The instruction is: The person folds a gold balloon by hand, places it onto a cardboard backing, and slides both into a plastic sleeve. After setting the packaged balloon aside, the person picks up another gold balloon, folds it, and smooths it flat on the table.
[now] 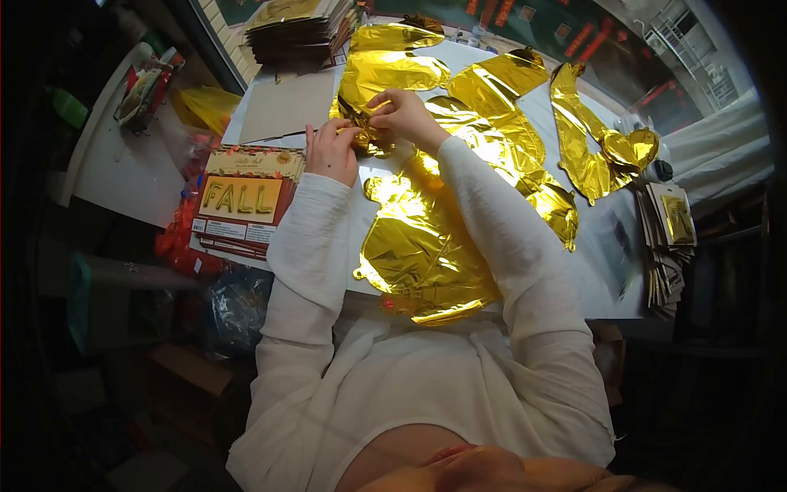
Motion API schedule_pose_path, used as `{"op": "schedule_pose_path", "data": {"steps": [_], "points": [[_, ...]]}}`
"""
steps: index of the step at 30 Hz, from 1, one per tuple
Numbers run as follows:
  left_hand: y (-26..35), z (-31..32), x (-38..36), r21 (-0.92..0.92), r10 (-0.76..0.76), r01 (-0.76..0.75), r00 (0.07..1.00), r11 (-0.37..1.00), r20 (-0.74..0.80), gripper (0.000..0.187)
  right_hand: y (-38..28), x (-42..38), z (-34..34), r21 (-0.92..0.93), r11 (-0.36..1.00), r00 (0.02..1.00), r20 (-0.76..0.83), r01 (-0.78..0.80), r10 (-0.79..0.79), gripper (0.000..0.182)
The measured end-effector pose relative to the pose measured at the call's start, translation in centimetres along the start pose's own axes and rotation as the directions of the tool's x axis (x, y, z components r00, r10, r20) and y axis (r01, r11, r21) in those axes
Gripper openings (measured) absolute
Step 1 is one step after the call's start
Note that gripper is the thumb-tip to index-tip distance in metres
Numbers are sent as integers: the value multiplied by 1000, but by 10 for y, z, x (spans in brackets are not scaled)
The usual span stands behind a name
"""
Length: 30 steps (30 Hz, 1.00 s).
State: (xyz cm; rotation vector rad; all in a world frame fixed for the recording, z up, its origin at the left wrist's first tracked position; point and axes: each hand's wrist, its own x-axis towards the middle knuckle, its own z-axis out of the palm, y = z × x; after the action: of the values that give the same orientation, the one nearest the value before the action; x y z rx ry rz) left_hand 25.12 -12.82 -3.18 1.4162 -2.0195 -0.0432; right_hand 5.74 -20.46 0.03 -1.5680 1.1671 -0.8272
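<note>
Gold foil balloons (426, 238), flat and uninflated, lie over the middle of the white table. My left hand (332, 154) rests at the left of a crumpled gold foil balloon (373, 143), its thumb and fingers closed on the foil's edge. From the right, my right hand (407, 119) pinches the same foil with fingertips pressed together. Part of the foil between the hands is hidden by the fingers. Beside my left hand lie printed cardboard packages (239, 197) with "FALL" in gold letters.
A stack of brown packages (299, 37) stands at the back left, near a plain cardboard sheet (288, 107). Another gold balloon (586, 139) lies to the right, above a pile of cards (668, 238). Red plastic (180, 238) hangs by the table's left edge.
</note>
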Motion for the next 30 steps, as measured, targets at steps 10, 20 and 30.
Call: {"op": "schedule_pose_path", "data": {"steps": [10,20,30], "points": [[14,20,-4,219,-106,53,966,974,237,63,-4,22,-9,-1,989,988,-46,145,-145,24],[14,17,-2,211,-112,71,975,975,190,57,-98,10,-131,863,423,955,-295,277,-24,18],[17,15,-1,190,-129,94,975,977,182,54,-106,-63,-272,901,364,915,-82,237,-394,32]]}}
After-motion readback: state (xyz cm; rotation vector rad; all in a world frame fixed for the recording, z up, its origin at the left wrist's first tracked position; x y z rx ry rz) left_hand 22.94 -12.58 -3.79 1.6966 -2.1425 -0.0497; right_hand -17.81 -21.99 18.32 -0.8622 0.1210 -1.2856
